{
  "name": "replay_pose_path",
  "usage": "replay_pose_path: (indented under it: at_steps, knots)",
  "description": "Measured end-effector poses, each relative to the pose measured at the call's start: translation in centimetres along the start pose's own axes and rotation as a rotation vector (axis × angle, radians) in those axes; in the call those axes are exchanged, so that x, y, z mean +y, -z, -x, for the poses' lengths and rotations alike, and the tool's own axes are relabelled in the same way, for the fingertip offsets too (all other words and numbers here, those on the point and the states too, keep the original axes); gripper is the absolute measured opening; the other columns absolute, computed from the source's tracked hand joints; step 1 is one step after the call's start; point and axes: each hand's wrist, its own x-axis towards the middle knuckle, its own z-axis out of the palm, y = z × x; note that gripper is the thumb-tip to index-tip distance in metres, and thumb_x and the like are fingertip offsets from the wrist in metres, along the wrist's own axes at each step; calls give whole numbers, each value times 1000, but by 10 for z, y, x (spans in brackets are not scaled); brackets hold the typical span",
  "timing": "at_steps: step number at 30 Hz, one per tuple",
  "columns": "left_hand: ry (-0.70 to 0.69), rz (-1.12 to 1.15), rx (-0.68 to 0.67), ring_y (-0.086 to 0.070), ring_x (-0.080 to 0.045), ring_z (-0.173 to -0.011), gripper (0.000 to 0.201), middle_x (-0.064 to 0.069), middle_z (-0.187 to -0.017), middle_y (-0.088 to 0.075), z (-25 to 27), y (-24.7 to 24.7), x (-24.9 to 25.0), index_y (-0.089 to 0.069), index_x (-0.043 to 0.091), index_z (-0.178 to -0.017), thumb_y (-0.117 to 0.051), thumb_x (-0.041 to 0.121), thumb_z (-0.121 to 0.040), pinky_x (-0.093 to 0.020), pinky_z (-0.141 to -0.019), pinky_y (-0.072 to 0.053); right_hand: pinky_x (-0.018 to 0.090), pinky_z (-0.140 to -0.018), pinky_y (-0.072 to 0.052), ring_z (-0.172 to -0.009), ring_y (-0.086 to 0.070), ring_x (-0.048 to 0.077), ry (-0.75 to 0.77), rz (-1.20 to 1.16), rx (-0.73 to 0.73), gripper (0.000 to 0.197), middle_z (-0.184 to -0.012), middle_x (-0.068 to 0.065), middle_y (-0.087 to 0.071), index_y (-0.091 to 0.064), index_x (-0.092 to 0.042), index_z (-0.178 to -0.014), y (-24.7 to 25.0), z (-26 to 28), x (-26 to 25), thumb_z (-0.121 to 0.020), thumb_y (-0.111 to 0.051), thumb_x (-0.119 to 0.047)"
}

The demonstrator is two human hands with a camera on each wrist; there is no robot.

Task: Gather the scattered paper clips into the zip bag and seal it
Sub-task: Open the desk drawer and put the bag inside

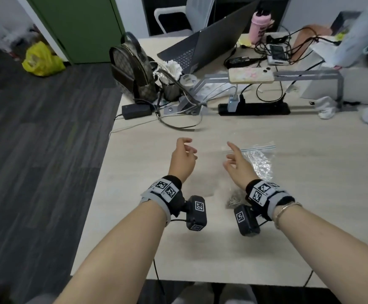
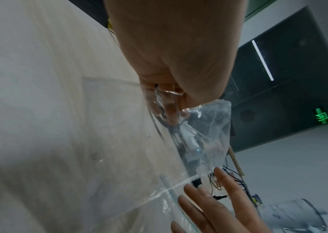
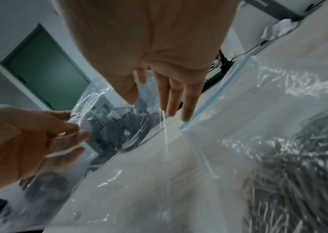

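I hold a clear zip bag (image 1: 209, 170) up over the pale table (image 1: 200, 249), stretched between both hands. My left hand (image 1: 189, 148) pinches its left rim (image 2: 209, 126) with curled fingers. My right hand (image 1: 233, 154) holds the right rim (image 3: 119, 123) between the thumb (image 3: 128, 89) and index finger, with the other fingers straight. A pile of silver paper clips (image 1: 235, 197) lies under my right wrist. In the right wrist view the clips (image 3: 288, 173) show through a second crinkled bag with a blue zip (image 3: 279, 102). I cannot tell whether they are inside that bag.
The blue-zip bag (image 1: 258, 160) lies right of my right hand. Behind are a black power strip (image 1: 254, 108), loose cables (image 1: 178, 126), a charger brick (image 1: 136, 110), a backpack (image 1: 132, 71), a laptop (image 1: 205, 44) and a phone (image 1: 251, 75). The table's left edge (image 1: 104, 163) drops to dark floor.
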Motion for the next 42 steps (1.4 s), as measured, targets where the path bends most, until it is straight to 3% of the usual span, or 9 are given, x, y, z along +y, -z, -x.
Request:
replay_pose_path:
  at_steps: [6, 11, 14, 18, 22, 27, 32, 37, 42]
  knots:
    - [-123, 72, -44, -57, -15, -76, 36, -14, -96, -54, 0, -25, 29, -37, 11, -125, -32, -3, -92, -11, -61, -45, 36, -100, -42, -110, -54, 21, 3, -84, 120, 67, -128, 14, -53, -14, -33, -146, 34, 8, 14, -93, -52, -16]
    - [-218, 50, -73, -61, -15, -72, 52, -2, -99, -49, 8, -55, 47, -28, 25, -137, -37, -1, -93, -21, -68, -47, 15, -74, -40, -81, -54, 9, 6, -151, 261, 70, -93, 0, -60, -19, -37, -144, 62, 32, 30, -89, -55, -12]
    - [-279, 18, -176, -62, -15, -77, 51, -2, -107, -50, 17, -77, 60, -34, 29, -136, -40, 0, -94, -15, -69, -45, 14, -75, -42, -76, -53, 8, 20, -158, 368, 68, -85, -2, -54, -27, -39, -141, 90, 41, 36, -87, -60, -12]
    - [-309, -112, -397, -63, -20, -86, 43, -6, -113, -56, 28, -109, 72, -46, 28, -133, -52, 13, -93, -18, -75, -47, 27, -74, -53, -71, -53, 9, -1, -176, 453, 63, -85, -3, -48, -42, -37, -134, 132, 63, 50, -85, -57, 0]
    - [-366, -180, -499, -54, -14, -82, 50, -2, -97, -54, 43, -138, 90, -45, 26, -135, -57, 8, -90, -13, -70, -46, 13, -71, -48, -69, -52, 12, -21, -133, 546, 51, -79, -7, -51, -55, -27, -124, 168, 94, 74, -82, -60, 2]
    - [-405, -277, -615, -49, -11, -73, 57, 1, -102, -52, 76, -185, 114, -43, 26, -137, -62, 7, -86, -20, -74, -42, 35, -73, -53, -65, -48, 14, -74, -162, 622, 49, -78, -9, -53, -58, -24, -121, 208, 143, 105, -79, -60, 3]
    - [-429, -303, -662, -51, -13, -84, 64, 0, -106, -51, 123, -238, 127, -36, 20, -140, -65, 11, -84, -25, -82, -46, 3, -67, -42, -59, -48, 1, -85, -93, 688, 52, -81, -9, -53, -56, -22, -124, 237, 207, 132, -79, -57, 3]
    - [-448, -279, -777, -51, -6, -73, 59, 1, -108, -51, 170, -284, 137, -43, 24, -134, -68, 9, -82, -14, -69, -43, -1, -70, -39, -62, -47, 8, -134, -50, 694, 64, -99, -7, -52, -51, -30, -128, 260, 271, 162, -77, -54, 8]
    - [-520, -336, -809, -50, -11, -78, 49, 0, -90, -53, 216, -326, 141, -51, 13, -129, -65, 5, -83, -13, -73, -39, 7, -70, -42, -69, -48, 8, -227, -124, 786, 46, -86, -7, -57, -57, -18, -123, 283, 317, 189, -80, -65, -3]
